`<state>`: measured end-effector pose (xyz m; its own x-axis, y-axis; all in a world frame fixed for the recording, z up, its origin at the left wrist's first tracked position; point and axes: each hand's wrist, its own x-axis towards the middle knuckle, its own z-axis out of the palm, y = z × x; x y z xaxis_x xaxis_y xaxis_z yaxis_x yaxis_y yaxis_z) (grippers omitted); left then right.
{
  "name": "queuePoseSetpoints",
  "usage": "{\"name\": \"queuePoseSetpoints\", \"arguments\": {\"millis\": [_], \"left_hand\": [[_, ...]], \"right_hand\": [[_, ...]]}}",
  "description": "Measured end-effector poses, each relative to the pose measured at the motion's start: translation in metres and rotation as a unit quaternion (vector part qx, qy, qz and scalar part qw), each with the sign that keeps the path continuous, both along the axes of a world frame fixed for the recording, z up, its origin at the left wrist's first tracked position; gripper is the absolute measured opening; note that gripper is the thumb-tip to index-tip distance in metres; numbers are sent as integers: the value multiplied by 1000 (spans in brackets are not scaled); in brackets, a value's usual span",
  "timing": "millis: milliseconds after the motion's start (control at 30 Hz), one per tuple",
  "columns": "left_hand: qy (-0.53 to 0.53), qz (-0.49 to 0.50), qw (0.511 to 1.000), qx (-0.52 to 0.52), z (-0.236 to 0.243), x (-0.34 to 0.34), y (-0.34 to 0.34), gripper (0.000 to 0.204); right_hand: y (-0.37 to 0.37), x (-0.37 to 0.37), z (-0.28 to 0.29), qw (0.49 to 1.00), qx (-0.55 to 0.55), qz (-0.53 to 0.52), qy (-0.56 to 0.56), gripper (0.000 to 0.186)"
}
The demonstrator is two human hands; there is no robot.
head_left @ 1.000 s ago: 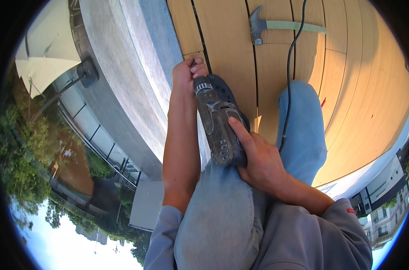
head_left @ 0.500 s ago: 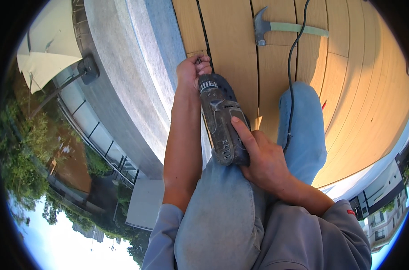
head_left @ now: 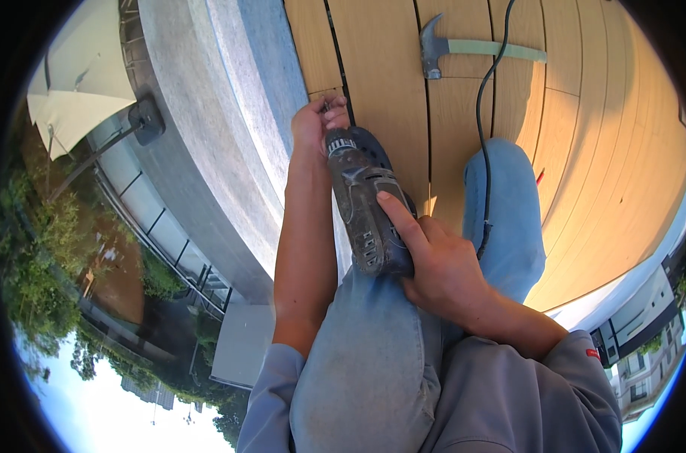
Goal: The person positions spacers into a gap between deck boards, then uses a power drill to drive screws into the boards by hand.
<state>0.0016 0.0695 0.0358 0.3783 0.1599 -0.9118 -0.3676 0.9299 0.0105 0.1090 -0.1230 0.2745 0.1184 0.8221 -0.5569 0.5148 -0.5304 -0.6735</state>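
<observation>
The right hand clamps one drill mid-frame; the left hand, upper centre, curls, its hold unclear; one hammer lies upper right.

We count one left hand and one right hand, two bare hands altogether, along with one power drill, one hammer, one black cable and one small red item. We also tally two legs in blue denim, two grey sleeves, one dark shoe and one pale canopy. Of wooden boards we make out at least six, but toward the rim we cannot settle an exact number.
</observation>
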Motion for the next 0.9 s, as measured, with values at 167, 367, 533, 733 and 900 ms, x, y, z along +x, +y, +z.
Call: {"name": "queuePoseSetpoints", "arguments": {"millis": [167,367,533,733,900], "left_hand": [[-65,-7,997,-50,-4,-5,9,31],[-53,5,997,-63,-9,-7,14,30],[-52,23,995,-79,-13,-7,15,27],[-72,30,992,-96,-16,-12,18,22],[-36,33,993,-108,-12,-7,19,24]], "right_hand": [[5,-10,2,999,2,-37,16,91],[8,-12,6,999,-14,-36,31,91],[7,-12,6,999,-11,-40,30,91],[6,-14,4,998,-7,-47,33,90],[6,-15,4,998,-19,-50,45,90]]}}
